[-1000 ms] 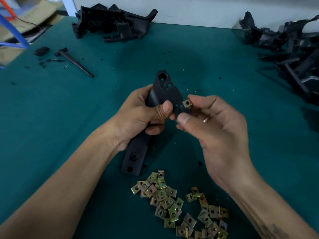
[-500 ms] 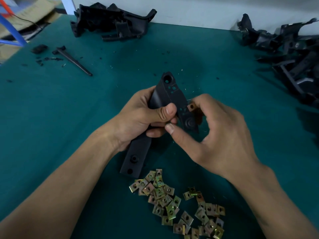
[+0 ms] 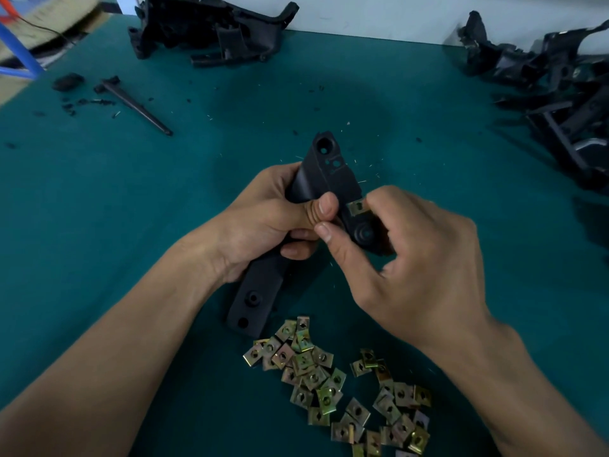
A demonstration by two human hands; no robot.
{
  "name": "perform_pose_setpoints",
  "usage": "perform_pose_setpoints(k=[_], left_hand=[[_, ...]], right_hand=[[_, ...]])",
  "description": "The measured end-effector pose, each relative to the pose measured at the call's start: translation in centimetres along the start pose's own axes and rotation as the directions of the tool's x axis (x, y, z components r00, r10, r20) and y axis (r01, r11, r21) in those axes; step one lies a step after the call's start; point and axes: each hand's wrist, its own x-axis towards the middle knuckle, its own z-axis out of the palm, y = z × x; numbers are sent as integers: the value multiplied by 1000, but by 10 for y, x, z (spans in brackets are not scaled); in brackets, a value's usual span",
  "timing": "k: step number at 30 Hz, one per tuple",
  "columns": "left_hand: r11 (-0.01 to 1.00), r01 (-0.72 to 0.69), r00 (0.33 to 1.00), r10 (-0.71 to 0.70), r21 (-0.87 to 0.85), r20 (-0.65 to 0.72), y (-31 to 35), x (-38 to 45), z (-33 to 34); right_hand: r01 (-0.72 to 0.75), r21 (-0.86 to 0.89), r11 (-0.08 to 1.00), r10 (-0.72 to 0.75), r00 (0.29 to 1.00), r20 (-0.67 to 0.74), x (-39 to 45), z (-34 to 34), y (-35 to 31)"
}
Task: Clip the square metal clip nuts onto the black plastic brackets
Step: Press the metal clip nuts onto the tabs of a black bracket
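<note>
Green bench point(image 3: 99, 209): left hand point(image 3: 263, 222) grips the bracket point(image 3: 324, 173). Right hand point(image 3: 412, 258) pinches a clip nut point(image 3: 357, 207), seemingly half-seated; push squarely home.

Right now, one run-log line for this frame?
step: clipping nut onto bracket | left hand: grips bracket | right hand: pinches clip nut at bracket edge | spare nuts: loose pile on table

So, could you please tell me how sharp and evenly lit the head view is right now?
Head view: the hands, left and right, the black plastic bracket and the pile of square brass-coloured metal clip nuts are sharp; the cardboard at top left is motion-blurred; a soft dark shadow lies on the green table mat; the wide-angle lens dims the corners.
</note>
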Motion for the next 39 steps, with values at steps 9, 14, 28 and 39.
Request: perform_pose_setpoints(k=[9, 14, 28, 39], left_hand=[[1000, 18, 1000, -18, 2, 13, 0, -2, -2], [998, 27, 1000, -26, 55, -14, -1, 0, -1], [959, 119, 983, -150, -259, -102, 2, 7, -4], [941, 188, 976, -211, -283, -55, 6, 6, -3]], right_hand=[[-7, 134, 991, -3, 997, 75, 3, -3, -1], [-108, 171, 979, 79, 982, 172, 5, -6, 2], [-282, 436, 855, 44, 876, 480, -46, -26, -13], [-142, 214, 966, -8, 815, 579, -34, -15, -15]])
